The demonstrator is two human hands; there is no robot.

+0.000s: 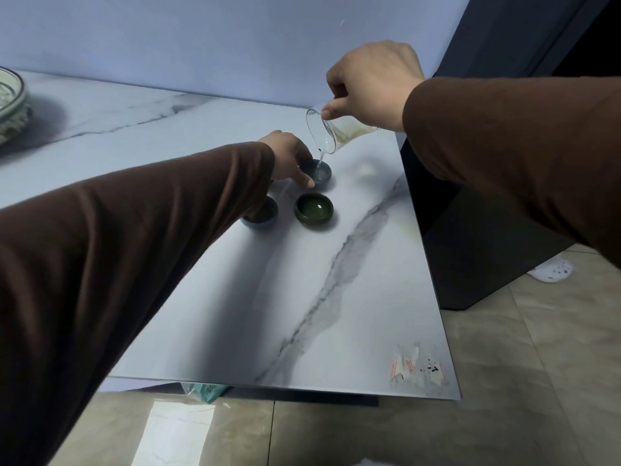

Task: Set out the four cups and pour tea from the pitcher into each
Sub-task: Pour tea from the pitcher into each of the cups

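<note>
My right hand [371, 85] grips a clear glass pitcher [327, 131] and tilts it spout down; a thin stream of pale tea falls into a blue cup [321, 174]. My left hand [289, 159] rests its fingers on that cup's left rim. In front of it stands a dark green cup [313, 209] with liquid inside. To its left a second blue cup [263, 215] is half hidden by my left sleeve. Any other cup is out of sight.
The cups stand on a white marble-patterned table [336, 314]. A patterned bowl [10, 99] sits at the far left edge. The table's right edge drops to a tiled floor [537, 364] with a white slipper [552, 270]. A dark panel stands behind the right side.
</note>
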